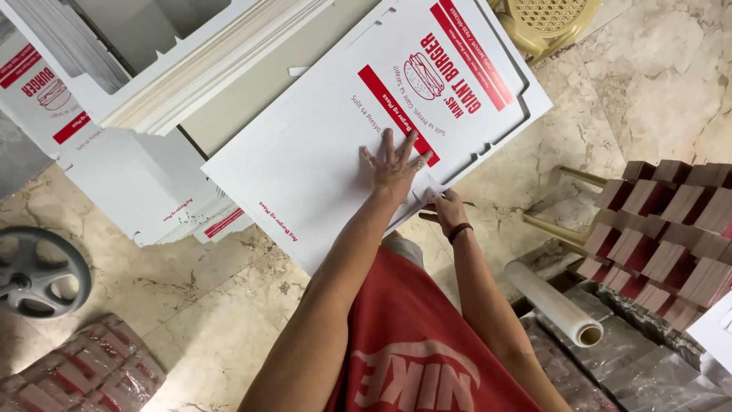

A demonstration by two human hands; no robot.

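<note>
Left hand [394,162] pressing flat, fingers spread wide, gripping nothing, on white box blank [328,145] lying under palm. Right hand [445,209] pinching blank's near-edge flap, fingers curled. Both arms reaching forward from red shirt [412,343]. More flat blanks stack [152,191] lying left.

The person wears a red sleeveless shirt [415,343] with a big white mark, and a dark wristband [459,231] on the right wrist.
</note>
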